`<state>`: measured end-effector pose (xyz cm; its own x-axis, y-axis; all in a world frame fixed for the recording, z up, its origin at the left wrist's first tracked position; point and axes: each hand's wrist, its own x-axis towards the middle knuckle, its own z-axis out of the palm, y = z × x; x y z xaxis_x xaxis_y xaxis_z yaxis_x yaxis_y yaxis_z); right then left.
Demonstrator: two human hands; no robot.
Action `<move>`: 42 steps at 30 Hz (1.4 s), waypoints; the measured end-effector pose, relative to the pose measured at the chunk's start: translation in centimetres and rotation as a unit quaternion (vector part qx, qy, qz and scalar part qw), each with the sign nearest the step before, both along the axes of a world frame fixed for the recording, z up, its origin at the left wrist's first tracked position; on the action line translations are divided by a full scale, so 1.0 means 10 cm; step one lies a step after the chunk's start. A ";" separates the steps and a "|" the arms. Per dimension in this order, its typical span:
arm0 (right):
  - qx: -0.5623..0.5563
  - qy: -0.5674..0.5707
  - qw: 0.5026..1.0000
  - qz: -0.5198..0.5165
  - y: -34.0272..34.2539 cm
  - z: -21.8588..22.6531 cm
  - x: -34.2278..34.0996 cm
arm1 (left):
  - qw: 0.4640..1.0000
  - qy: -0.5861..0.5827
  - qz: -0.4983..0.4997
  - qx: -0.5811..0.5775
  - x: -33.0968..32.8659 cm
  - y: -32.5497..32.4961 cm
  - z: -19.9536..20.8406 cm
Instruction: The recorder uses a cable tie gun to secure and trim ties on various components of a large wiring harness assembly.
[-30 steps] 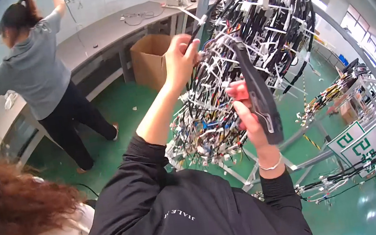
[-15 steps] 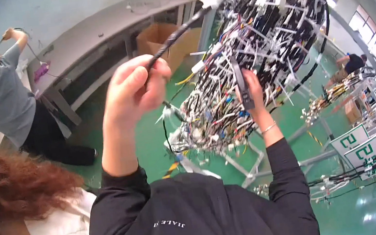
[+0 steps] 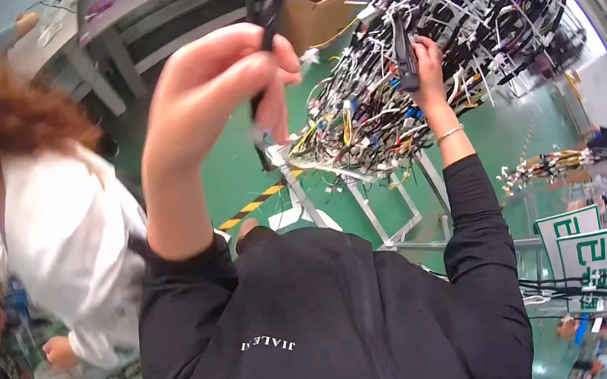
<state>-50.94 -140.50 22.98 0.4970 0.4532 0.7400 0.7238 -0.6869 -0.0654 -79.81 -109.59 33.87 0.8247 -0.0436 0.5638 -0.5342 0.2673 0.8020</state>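
My left hand (image 3: 217,96) is raised at the upper middle, its thumb and fingers closed round a black wrapped cable (image 3: 280,4). The cable runs from the top edge down through the grip, and its lower end hangs below the fingers. In my right hand (image 3: 429,73) is a slim black hand tool (image 3: 403,55), held upright; its exact kind does not show. Just behind that hand hangs a big mass of wire harnesses (image 3: 482,10), with black cables, white ties and coloured connectors.
Close on my left stands a co-worker in a white shirt (image 3: 66,243), hands low over more wiring. A cardboard box (image 3: 315,9) and a long bench (image 3: 158,23) lie beyond. Metal frame legs (image 3: 370,207) stand under the harnesses. Signs (image 3: 597,262) and racked cables are at right.
The view has shifted, showing more of the white-shirted co-worker. My left hand looks larger and higher, and its cable hangs more steeply. The right hand still has the black tool.
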 end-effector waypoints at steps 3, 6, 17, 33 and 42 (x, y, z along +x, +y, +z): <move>-0.047 -0.025 0.998 0.041 -0.16 -0.13 0.14 | 0.982 0.161 -0.089 0.051 0.16 -0.03 -0.25; -0.003 -0.015 0.998 0.068 -0.05 -0.08 -0.22 | 0.983 0.061 -0.164 -0.055 -0.20 -0.23 -0.21; 0.233 0.265 0.927 0.124 -0.50 0.05 -2.00 | 0.984 0.157 -0.082 0.009 -0.38 -0.69 -0.99; 0.009 0.377 0.882 0.283 -0.36 0.73 -2.63 | 0.979 0.190 0.023 -0.069 -0.53 -0.76 -1.30; -0.067 0.352 0.866 0.350 -0.13 0.86 -2.59 | 0.974 0.126 0.066 -0.176 -0.57 -0.86 -1.15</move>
<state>-76.79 -141.77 31.59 0.3725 0.8839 0.2827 0.7793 -0.1326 -0.6125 -85.53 -118.18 22.33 0.9241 0.2318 0.3039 -0.3808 0.4908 0.7837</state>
